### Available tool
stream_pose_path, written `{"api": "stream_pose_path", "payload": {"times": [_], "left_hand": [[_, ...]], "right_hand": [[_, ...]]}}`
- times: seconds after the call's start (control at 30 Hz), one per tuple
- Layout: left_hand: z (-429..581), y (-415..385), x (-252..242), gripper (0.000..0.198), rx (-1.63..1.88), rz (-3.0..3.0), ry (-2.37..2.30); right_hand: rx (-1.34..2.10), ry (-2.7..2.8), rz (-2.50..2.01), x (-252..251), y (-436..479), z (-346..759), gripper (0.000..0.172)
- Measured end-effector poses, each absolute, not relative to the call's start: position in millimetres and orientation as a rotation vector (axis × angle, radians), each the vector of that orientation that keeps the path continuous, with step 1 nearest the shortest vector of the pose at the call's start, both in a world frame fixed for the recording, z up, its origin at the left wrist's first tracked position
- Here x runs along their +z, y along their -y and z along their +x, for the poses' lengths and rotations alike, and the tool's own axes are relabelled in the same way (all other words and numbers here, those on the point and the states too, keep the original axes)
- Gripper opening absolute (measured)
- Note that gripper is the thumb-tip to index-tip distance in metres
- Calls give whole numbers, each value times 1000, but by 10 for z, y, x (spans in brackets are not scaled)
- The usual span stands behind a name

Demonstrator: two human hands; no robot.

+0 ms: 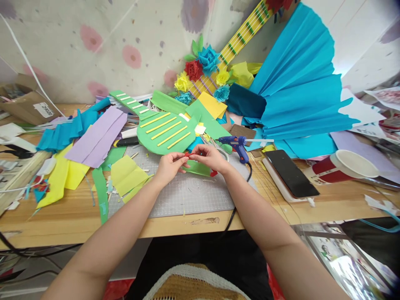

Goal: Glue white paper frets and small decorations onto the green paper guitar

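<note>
Above the grey cutting mat [178, 196], my left hand [172, 166] and my right hand [210, 157] meet, both closed on a small piece of red paper [189, 155]. Most of that red piece is hidden by my fingers. Under my hands lies a strip of green paper [200, 168], with another bit of red paper [213, 172] at its right end. Just behind is a green paper guitar [165, 132] with yellow and white strips on it. A blue glue gun [236, 146] lies to the right of my right hand.
Crepe paper sheets in purple [96, 137], light green [128, 175] and blue [300, 83] surround the mat. On the right are a phone [290, 173] and a paper cup [340, 166]. A yellow guitar with paper flowers [193, 70] leans at the back. A black cord [233, 212] hangs over the table edge.
</note>
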State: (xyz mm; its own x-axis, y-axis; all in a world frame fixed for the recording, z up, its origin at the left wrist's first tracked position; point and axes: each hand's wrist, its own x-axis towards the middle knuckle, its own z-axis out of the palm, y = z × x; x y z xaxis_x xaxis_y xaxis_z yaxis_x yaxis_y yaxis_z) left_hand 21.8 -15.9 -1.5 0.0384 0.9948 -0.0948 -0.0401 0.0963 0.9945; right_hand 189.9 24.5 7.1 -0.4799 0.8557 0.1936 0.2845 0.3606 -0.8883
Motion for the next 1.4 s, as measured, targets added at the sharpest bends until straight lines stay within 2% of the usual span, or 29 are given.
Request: {"api": "stream_pose_path", "payload": {"times": [0.1,0.2,0.77,0.97,1.13,1.27,1.4], "left_hand": [[208,166,-55,29,1127,1276,-1234],[204,181,-73,25,1139,1396,-1277],[210,187,-60,24,1115,1472,-1340],[198,204,-36,22,1116,1577,-1346],[191,182,-43,21,1129,1587,-1353],[193,179,-46,31,1211,1568,-1386],[245,225,39,24,1313,1317,-1351]], "right_hand": [[1005,2000,-943,88,-233,1899,22],[929,2022,-851,99,-211,1880,24],[1009,1911,-873,110,-211,1872,26],[859,2031,-829,92,-170,1820,22],[831,1976,-888,100,-150,1782,23],[845,1866,-944,77,-188,1785,25],[762,1839,-937,77,-195,1794,22]]}}
